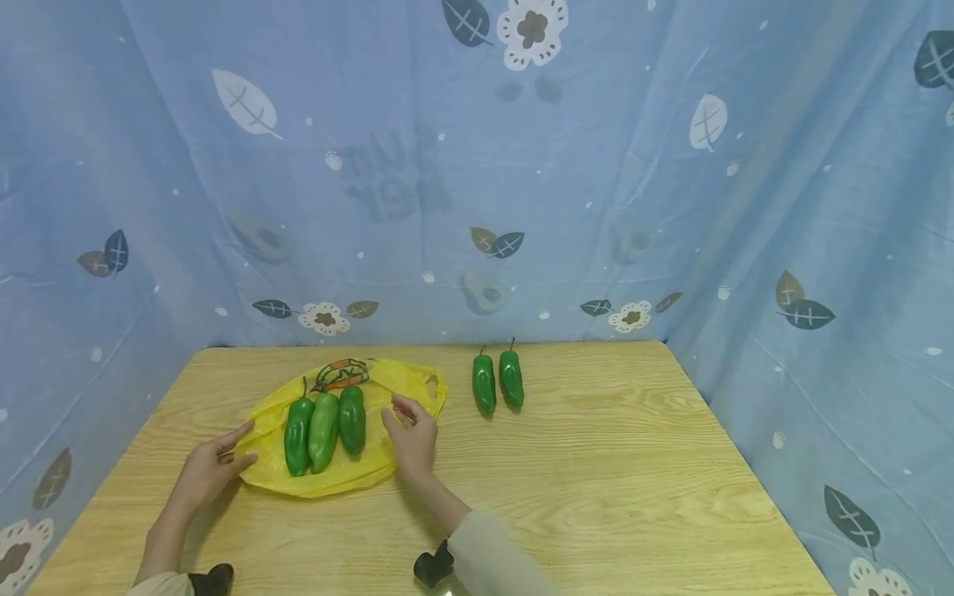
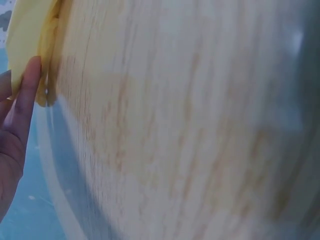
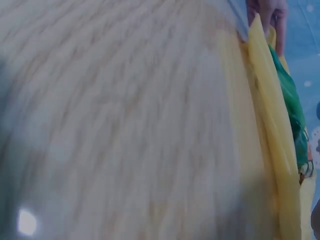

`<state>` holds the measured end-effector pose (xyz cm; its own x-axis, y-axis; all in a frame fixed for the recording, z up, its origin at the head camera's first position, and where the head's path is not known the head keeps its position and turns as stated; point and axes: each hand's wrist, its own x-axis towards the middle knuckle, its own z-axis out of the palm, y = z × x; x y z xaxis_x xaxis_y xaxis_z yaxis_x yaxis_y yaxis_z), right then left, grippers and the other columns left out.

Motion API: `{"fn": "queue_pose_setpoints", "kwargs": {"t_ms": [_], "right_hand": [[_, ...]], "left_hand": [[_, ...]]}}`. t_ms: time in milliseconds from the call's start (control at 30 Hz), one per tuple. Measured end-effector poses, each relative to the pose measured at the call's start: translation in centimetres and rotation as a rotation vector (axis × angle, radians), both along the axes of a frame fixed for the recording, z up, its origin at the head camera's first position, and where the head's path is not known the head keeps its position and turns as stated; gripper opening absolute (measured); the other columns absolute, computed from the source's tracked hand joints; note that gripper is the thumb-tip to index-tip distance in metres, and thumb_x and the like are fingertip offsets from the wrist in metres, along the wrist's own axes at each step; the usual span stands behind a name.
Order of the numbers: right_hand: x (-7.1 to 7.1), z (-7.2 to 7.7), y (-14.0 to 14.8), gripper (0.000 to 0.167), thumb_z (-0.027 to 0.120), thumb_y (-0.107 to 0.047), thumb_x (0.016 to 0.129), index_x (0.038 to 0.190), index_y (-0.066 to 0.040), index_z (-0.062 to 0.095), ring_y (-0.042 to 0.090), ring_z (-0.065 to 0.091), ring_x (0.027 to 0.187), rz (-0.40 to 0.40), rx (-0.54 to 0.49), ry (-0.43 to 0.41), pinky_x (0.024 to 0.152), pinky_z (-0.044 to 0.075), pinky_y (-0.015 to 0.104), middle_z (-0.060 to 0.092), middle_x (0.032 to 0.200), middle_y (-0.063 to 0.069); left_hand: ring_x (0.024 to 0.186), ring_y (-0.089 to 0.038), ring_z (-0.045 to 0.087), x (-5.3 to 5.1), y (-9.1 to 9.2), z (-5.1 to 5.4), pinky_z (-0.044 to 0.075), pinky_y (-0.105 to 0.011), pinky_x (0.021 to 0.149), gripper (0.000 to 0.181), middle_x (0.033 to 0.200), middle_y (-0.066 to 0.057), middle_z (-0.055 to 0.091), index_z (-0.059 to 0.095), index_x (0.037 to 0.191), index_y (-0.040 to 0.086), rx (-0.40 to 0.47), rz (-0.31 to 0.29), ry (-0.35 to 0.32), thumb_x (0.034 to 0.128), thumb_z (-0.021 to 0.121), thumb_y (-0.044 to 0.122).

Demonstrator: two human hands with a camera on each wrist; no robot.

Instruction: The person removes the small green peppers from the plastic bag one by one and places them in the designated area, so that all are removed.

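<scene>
A yellow plastic bag (image 1: 339, 484) lies spread on the table. On it, side by side, are three green peppers: a dark one (image 1: 297, 437), a lighter one (image 1: 324, 432) and a shorter dark one (image 1: 352, 420). My left hand (image 1: 212, 468) pinches the bag's left edge; in the left wrist view the yellow plastic (image 2: 30, 37) passes between the fingers. Over the right part of the bag is my right hand (image 1: 414, 439), fingers loosely bent, with nothing seen in its grasp. The right wrist view shows the raised bag rim (image 3: 272, 110) beside a green pepper (image 3: 291, 102).
Two more green peppers, one (image 1: 484, 384) beside the other (image 1: 511, 377), lie on the wooden table (image 1: 611, 463) right of the bag, near the back edge. Blue patterned cloth (image 1: 417, 165) hangs behind the table and along both sides.
</scene>
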<state>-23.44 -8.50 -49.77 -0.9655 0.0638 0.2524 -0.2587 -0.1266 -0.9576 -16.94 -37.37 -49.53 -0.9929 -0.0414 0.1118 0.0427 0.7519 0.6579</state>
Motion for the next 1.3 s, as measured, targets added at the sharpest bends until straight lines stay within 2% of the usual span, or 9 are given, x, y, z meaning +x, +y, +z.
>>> {"fn": "queue_pose_setpoints", "kwargs": {"t_ms": [367,667,900,1067,1300], "right_hand": [[1.1,-1.2,-3.8,0.037,0.077,-0.005,0.08,0.113,0.005,0.065,0.028,0.061,0.106,-0.072,0.058,-0.133,0.091,0.053,0.028,0.065,0.112,0.014],[1.9,-1.7,-5.9,0.041,0.079,0.001,0.074,0.112,0.007,0.064,0.027,0.061,0.1,-0.137,0.102,-0.033,0.089,0.054,0.028,0.063,0.106,0.012],[1.8,-2.3,-6.6,0.044,0.08,0.005,0.07,0.11,0.006,0.065,0.024,0.061,0.097,-0.18,0.13,-0.035,0.089,0.055,0.029,0.062,0.102,0.009],[1.6,-2.8,-6.8,0.046,0.081,0.006,0.067,0.11,0.005,0.065,0.022,0.061,0.094,-0.201,0.19,-0.036,0.086,0.056,0.029,0.06,0.099,0.006],[1.4,-2.7,-7.0,0.042,0.08,0.003,0.068,0.107,0.002,0.065,0.017,0.058,0.088,-0.226,0.333,-0.034,0.077,0.055,0.031,0.058,0.096,0.004]], "left_hand": [[0.117,-0.056,0.044,0.1,0.3,0.1,0.048,-0.057,0.088,0.055,0.131,-0.041,0.042,0.042,0.136,-0.014,0.0,-0.006,0.054,0.0908,0.066,0.008],[0.119,-0.055,0.042,0.2,0.3,0.2,0.048,-0.057,0.089,0.055,0.132,-0.041,0.041,0.042,0.135,-0.014,0.013,-0.003,0.036,0.091,0.065,0.008],[0.119,-0.055,0.042,0.4,0.3,0.2,0.048,-0.057,0.089,0.055,0.133,-0.04,0.041,0.041,0.136,-0.014,0.009,0.002,0.026,0.091,0.065,0.008],[0.119,-0.055,0.042,0.3,0.3,0.2,0.048,-0.056,0.09,0.057,0.134,-0.04,0.04,0.04,0.138,-0.013,0.007,0.008,0.006,0.0917,0.065,0.01],[0.12,-0.056,0.04,0.3,0.2,0.2,0.046,-0.057,0.091,0.059,0.134,-0.04,0.039,0.039,0.138,-0.013,0.017,0.007,-0.002,0.0917,0.066,0.011]]}}
